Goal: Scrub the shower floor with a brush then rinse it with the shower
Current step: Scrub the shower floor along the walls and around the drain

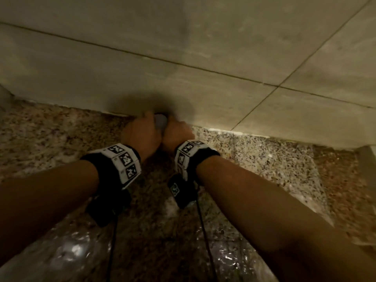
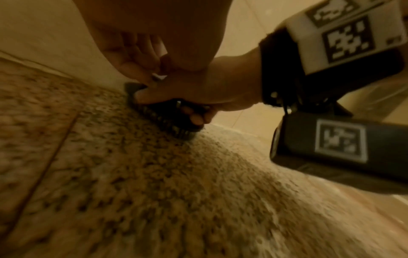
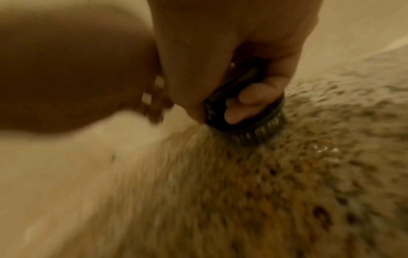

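Note:
A dark scrub brush (image 1: 160, 120) stands bristles-down on the wet speckled granite shower floor (image 1: 61, 139), right where the floor meets the beige tiled wall (image 1: 183, 58). My right hand (image 1: 176, 132) grips it, with the fingers (image 3: 243, 103) curled under the handle of the brush (image 3: 260, 127). My left hand (image 1: 142, 134) sits tight beside the right hand. Its curved fingers (image 2: 139, 59) lie over the far end of the brush (image 2: 167, 120), next to the right hand (image 2: 209, 97). Most of the brush is hidden under both hands.
Wet floor (image 2: 132, 174) gleams near my forearms at the front (image 1: 71, 251). A raised stone edge (image 1: 364, 165) borders the floor at the far right. Thin black cables (image 1: 203, 231) hang from the wrist cameras. The wall blocks any movement forward.

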`<action>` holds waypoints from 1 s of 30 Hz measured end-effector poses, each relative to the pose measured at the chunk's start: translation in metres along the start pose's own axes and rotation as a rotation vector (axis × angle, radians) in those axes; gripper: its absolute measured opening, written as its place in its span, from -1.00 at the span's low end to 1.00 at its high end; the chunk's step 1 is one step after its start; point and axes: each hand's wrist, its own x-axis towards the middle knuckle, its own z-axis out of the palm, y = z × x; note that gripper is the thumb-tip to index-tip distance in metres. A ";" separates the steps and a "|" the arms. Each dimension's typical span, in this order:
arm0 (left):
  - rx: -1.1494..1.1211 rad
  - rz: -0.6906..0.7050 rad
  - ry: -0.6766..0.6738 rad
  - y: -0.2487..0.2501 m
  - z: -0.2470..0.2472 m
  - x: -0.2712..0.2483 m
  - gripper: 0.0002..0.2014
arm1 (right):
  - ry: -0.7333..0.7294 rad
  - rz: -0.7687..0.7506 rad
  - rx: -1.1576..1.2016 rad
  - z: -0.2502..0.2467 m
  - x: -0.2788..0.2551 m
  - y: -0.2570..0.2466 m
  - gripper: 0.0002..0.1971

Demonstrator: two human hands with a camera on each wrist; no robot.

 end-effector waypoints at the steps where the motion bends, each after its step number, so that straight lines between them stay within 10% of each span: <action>1: 0.001 -0.001 0.002 0.006 0.001 0.000 -0.67 | -0.009 0.009 0.062 -0.004 -0.003 0.011 -0.47; 11: 0.009 0.120 -0.034 0.113 0.028 0.001 -0.71 | 0.252 0.602 0.172 -0.063 -0.047 0.210 -0.36; 15: -0.066 0.031 0.005 0.089 0.020 0.002 -0.71 | 0.204 0.286 0.190 -0.032 -0.032 0.128 -0.73; 18: -0.076 -0.015 0.034 0.071 0.017 0.000 -0.69 | 0.085 0.058 0.149 -0.013 -0.016 0.071 -0.64; 30: -0.033 0.125 -0.006 0.086 0.016 0.000 -0.76 | 0.161 0.407 0.035 -0.073 -0.046 0.203 -0.16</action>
